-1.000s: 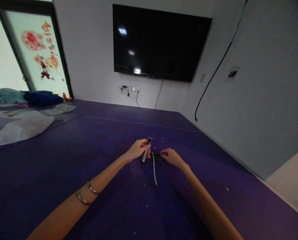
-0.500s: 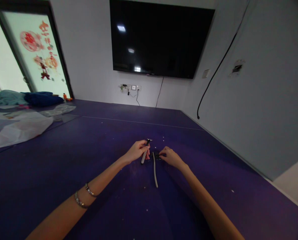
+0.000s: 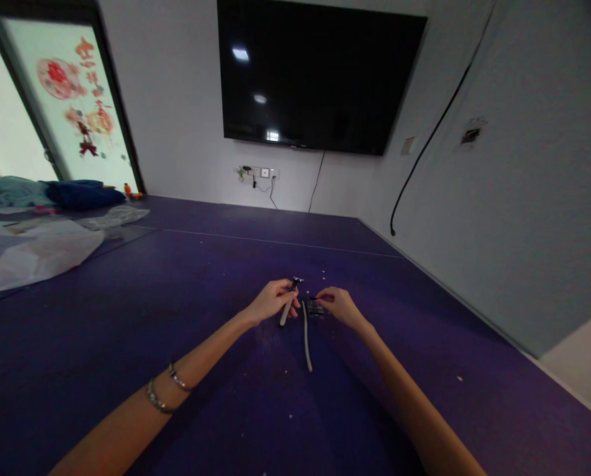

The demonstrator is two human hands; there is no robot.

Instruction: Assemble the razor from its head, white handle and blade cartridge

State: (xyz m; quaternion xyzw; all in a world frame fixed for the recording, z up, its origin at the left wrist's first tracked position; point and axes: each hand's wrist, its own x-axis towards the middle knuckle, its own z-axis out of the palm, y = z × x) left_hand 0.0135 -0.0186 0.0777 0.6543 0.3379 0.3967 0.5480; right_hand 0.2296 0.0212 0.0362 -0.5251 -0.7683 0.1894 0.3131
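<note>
My left hand point(image 3: 272, 302) is closed around a razor point(image 3: 286, 313) with a light grey handle, tilted with its T-shaped head up. To its right, my right hand point(image 3: 342, 307) pinches a small dark piece point(image 3: 313, 299) between thumb and fingertips; its details are too small to make out. Just below those fingertips, a small dark, partly see-through case point(image 3: 316, 309) with compartments lies on the purple surface point(image 3: 216, 396). Between the hands lies a thin, slightly curved grey strip point(image 3: 307, 340), its far end close to the case.
Small pale crumbs point(image 3: 459, 379) are scattered about the surface. At the far left lie clear plastic sheeting point(image 3: 52, 251), a blue cloth point(image 3: 82, 194) and an orange item point(image 3: 129, 190). A black cable point(image 3: 414, 155) hangs along the right wall; a television point(image 3: 320, 76) is mounted ahead.
My right hand has lifted slightly up and away from the case, with the small dark piece in its fingertips, and more of the case shows. My left hand with the razor has hardly moved.
</note>
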